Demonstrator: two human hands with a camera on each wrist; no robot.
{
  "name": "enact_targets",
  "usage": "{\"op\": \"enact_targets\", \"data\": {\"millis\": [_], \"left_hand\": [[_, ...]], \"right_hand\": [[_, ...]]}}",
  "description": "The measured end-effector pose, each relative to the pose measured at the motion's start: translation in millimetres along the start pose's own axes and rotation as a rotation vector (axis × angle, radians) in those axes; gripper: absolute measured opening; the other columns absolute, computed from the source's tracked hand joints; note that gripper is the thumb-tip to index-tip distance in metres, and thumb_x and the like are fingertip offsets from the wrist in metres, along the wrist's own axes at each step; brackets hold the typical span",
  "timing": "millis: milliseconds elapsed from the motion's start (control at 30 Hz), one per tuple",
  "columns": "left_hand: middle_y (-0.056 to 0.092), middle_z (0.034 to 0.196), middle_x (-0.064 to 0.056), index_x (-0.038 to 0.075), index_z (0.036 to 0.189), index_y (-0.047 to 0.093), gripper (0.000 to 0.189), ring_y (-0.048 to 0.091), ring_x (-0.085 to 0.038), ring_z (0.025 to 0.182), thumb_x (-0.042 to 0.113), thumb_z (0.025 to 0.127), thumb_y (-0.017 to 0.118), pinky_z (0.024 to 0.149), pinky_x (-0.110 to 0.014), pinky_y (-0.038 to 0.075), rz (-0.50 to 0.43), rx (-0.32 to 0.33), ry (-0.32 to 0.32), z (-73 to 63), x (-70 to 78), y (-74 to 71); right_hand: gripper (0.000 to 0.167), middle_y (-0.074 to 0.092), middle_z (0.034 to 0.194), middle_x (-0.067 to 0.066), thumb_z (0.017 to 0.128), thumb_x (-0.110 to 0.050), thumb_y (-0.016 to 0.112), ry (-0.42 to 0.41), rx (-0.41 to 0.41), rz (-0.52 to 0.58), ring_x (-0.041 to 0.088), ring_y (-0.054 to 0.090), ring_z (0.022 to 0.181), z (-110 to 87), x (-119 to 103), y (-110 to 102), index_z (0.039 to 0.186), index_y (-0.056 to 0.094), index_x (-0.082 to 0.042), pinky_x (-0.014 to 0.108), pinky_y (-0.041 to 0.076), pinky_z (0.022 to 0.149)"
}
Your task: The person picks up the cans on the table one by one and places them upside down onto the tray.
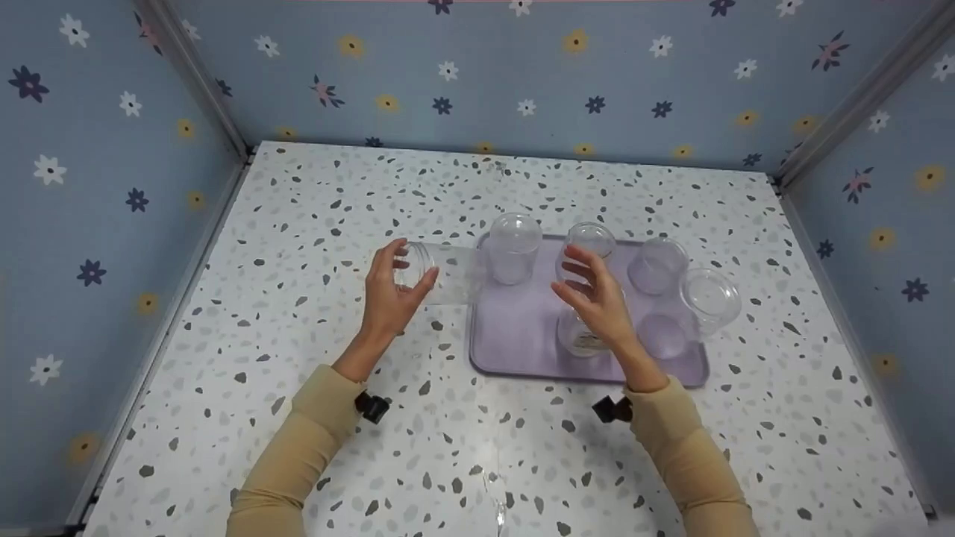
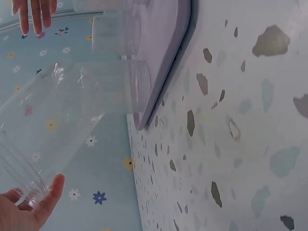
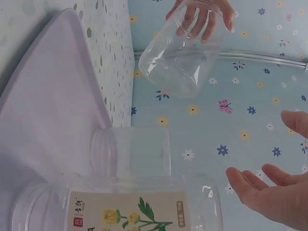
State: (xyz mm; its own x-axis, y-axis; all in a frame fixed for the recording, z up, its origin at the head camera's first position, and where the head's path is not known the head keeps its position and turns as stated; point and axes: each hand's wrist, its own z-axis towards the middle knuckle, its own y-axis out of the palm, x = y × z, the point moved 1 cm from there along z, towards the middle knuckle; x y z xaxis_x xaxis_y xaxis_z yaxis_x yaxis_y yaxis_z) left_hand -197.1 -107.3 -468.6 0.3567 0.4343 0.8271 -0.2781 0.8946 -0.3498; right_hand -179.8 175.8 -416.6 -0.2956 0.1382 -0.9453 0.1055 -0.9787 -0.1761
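Observation:
My left hand (image 1: 392, 298) grips a clear plastic jar (image 1: 456, 274) around its ridged mouth end. The jar lies sideways in the air, its base pointing right toward the lilac tray (image 1: 515, 347). In the right wrist view this jar (image 3: 185, 53) looks see-through, with no label on it. Over the tray my right hand (image 1: 603, 306) hovers, fingers spread and holding nothing. Below it stands a clear jar with a paper label (image 3: 125, 211) showing yellow flowers and green leaves. Another clear jar (image 1: 515, 250) stands at the tray's back left corner.
More clear jars stand toward the tray's right side, among them one at the back middle (image 1: 593, 235), one at the back right (image 1: 658, 267) and one at the right edge (image 1: 710, 294). The speckled table (image 1: 418, 447) surrounds the tray. Flower-patterned panels (image 1: 492, 82) enclose the back and sides.

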Motion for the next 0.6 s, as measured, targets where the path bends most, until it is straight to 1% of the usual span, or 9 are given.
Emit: {"op": "enact_targets", "data": {"millis": [200,300,500,600], "left_hand": [[0.050,0.106,-0.015,0.001,0.122,0.046,0.059,0.053,-0.025,0.091,0.037,0.078,0.062,0.057,-0.030,0.050,-0.087,0.002,0.004,-7.7,4.8,11.6],[0.050,0.106,-0.015,0.001,0.121,0.046,0.060,0.053,-0.029,0.091,0.040,0.078,0.060,0.058,-0.033,0.050,-0.120,0.002,-0.003,-11.1,7.8,16.8],[0.050,0.108,-0.011,0.002,0.123,0.045,0.063,0.052,-0.027,0.092,0.046,0.078,0.055,0.057,-0.039,0.050,-0.174,-0.021,-0.019,-15.3,14.1,24.3],[0.049,0.109,-0.013,0.003,0.123,0.044,0.063,0.052,-0.028,0.093,0.045,0.078,0.054,0.056,-0.040,0.050,-0.210,-0.037,-0.017,-17.2,16.0,27.3]], "right_hand": [[0.056,0.042,0.125,0.022,0.078,0.007,0.062,0.002,-0.011,0.064,0.032,0.045,0.111,0.0,17,4,0.127,0.035,0.010,0.047,0.036,0.091],[0.058,0.042,0.125,0.021,0.078,0.006,0.063,-0.002,-0.029,0.085,0.031,0.045,0.111,-1.0,20,6,0.128,0.034,0.009,0.048,0.036,0.090],[0.065,0.039,0.128,0.021,0.077,0.004,0.064,-0.004,-0.079,0.147,0.032,0.043,0.113,-3.3,22,10,0.131,0.029,0.008,0.041,0.039,0.089],[0.067,0.037,0.131,0.021,0.077,0.001,0.065,0.004,-0.111,0.187,0.033,0.041,0.114,-4.3,24,12,0.133,0.028,0.007,0.039,0.040,0.090]]}}
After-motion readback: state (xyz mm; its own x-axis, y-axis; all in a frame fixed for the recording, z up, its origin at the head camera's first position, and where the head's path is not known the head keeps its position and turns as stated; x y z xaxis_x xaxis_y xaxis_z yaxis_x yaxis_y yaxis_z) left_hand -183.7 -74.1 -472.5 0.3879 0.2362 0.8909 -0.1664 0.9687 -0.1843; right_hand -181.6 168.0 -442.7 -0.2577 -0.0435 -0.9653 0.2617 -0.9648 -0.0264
